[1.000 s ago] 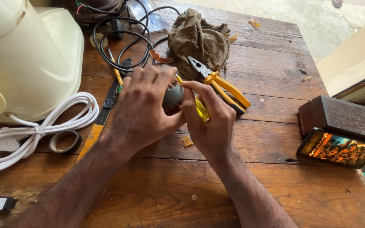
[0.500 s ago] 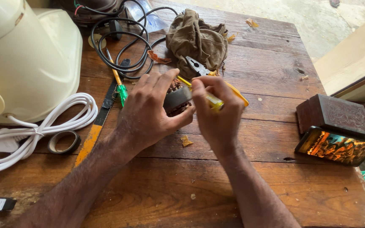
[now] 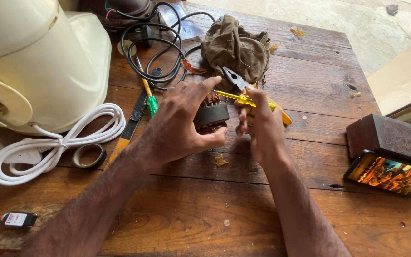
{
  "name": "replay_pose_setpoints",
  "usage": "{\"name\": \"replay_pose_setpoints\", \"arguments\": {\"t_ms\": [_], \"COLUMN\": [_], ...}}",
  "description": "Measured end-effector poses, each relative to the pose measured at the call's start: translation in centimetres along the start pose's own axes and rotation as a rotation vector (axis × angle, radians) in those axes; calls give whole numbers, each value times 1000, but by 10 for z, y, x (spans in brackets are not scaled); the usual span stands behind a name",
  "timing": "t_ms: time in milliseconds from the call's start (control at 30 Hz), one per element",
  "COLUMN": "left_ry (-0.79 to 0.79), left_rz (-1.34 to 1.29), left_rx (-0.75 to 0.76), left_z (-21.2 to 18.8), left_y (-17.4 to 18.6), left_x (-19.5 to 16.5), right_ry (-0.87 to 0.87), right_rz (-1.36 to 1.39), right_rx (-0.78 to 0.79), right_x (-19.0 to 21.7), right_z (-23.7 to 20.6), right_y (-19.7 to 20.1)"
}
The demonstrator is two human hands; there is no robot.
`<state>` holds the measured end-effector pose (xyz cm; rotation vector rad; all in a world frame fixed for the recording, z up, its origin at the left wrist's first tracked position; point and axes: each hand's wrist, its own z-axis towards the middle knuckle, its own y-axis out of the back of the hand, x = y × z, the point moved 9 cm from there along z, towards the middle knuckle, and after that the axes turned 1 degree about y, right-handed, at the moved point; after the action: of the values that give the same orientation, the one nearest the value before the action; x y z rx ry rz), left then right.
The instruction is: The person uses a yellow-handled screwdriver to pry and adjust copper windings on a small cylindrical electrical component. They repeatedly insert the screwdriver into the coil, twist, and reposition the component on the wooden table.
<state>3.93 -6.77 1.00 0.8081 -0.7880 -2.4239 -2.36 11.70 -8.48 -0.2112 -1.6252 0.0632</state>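
No container anywhere, only a wooden plank table (image 3: 310, 95) strewn with a crumpled olive cloth (image 3: 236, 47), coiled black cable (image 3: 153, 52), white bundled cord (image 3: 58, 143), a roll of dark tape (image 3: 88, 155) and a cream plastic appliance housing (image 3: 39, 62) cut off at the left edge. Gripped above mid-table in the left hand (image 3: 177, 126): a dark round motor stator with copper windings (image 3: 211, 114), axis hard to judge behind the fingers. Pinched in the right hand (image 3: 258, 126): a slim yellow-handled tool (image 3: 236, 98), lying left to right, tip at the windings, blending with yellow-handled pliers (image 3: 243, 85) behind.
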Motion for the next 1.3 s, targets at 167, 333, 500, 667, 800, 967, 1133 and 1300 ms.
{"name": "replay_pose_setpoints", "arguments": {"t_ms": [167, 333, 500, 667, 800, 967, 1133, 1300], "left_ry": [-6, -8, 11, 4, 1, 11, -6, 2], "left_rz": [-17, 4, 8, 11, 20, 35, 57, 47], "left_rx": [19, 16, 25, 15, 14, 18, 6, 17], "left_z": [-2, 1, 1, 2, 2, 3, 2, 4], "left_y": [-2, -4, -6, -3, -2, -5, -6, -7], "left_x": [1, 5, 7, 4, 1, 2, 0, -1], "right_ry": [-43, 338, 700, 944, 1043, 1130, 1179, 1277], "right_rz": [53, -113, -326, -507, -586, -635, -597, -711], "right_rx": [-31, -96, -268, -306, -279, -260, -94, -46], "right_x": [-4, 43, 76, 89, 91, 93, 87, 86], "right_z": [1, -20, -56, -79, -86, -85, -95, -100], "right_y": [1, -3, -6, -11, -14, -20, -33, -40]}}
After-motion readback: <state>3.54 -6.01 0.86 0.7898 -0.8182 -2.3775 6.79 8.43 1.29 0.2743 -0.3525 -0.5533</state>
